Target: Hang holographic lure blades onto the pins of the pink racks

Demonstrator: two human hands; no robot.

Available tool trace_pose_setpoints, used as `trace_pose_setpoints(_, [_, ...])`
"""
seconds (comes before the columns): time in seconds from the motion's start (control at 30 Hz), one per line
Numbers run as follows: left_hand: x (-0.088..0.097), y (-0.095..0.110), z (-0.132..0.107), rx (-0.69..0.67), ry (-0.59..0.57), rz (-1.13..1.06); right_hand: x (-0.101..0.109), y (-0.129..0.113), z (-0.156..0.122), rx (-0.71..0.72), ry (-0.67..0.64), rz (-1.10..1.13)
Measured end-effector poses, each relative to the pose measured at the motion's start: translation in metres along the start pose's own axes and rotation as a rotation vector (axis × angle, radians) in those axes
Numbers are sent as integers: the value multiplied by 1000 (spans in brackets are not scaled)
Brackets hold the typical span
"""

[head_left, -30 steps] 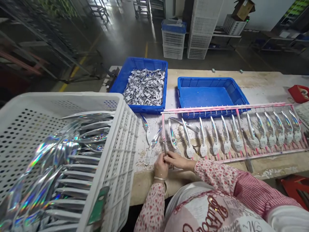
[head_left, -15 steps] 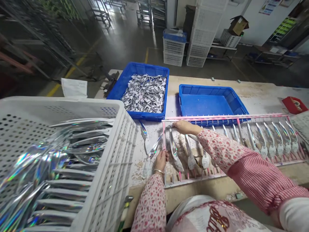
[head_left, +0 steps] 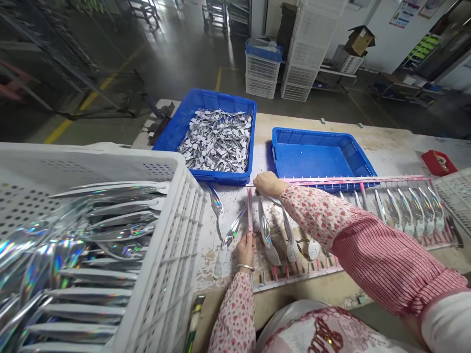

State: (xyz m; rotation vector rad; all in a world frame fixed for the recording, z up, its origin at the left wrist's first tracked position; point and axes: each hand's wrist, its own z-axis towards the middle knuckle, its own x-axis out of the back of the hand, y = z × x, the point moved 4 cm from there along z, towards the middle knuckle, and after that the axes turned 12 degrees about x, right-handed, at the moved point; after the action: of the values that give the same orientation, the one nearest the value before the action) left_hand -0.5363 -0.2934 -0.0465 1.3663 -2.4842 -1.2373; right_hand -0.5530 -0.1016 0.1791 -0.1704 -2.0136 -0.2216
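A pink-and-white rack [head_left: 316, 182] lies on the workbench, with shiny silver, blade-like pieces hung in a row between its long bars. My left hand [head_left: 246, 249] is closed around the rack's left side bar, a little below its middle. At the far left corner of the rack, my right hand [head_left: 270, 185] has its fingers curled onto the top bar. Just right of my left hand hangs the nearest silver piece [head_left: 265, 230], with a pale, flat lower end. Two loose silver pieces, one a long piece [head_left: 232, 229], lie left of the rack. My right forearm hides several hung pieces.
A white perforated crate [head_left: 180, 215] full of silver pieces stands close on the left. Behind the rack are a blue bin [head_left: 253, 142] of small metal parts and a shallow blue tray [head_left: 309, 154]. A red container [head_left: 437, 162] sits far right.
My right hand has moved left along the top bar to the rack's corner, away from the top of the nearest silver piece. My left hand stays on the side bar. The view has shifted slightly.
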Motion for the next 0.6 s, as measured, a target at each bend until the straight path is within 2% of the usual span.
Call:
trace_pose_setpoints(0.07, [0, -1, 0, -1, 9, -4, -2, -7, -2, 39, -31, 5])
trace_pose_setpoints(0.17, [0, -2, 0, -13, 14, 2, -7, -16, -4, 116, -174, 65])
trace_pose_setpoints(0.2, [0, -2, 0, -18, 18, 7, -6, -15, -5, 103, -166, 60])
trace_pose_setpoints(0.33, [-3, 2, -4, -28, 40, 20, 4, -6, -8, -19, 66, -39])
trace_pose_setpoints(0.37, [-3, 3, -5, -27, 44, 20, 3, -6, -10, -6, 68, -38])
trace_pose_setpoints(0.5, [-3, 5, -8, -18, 60, 21, -7, -10, -12, 100, -86, 29])
trace_pose_setpoints(0.6, [-4, 7, -9, -27, 69, 21, -1, -7, -11, 12, 3, -10])
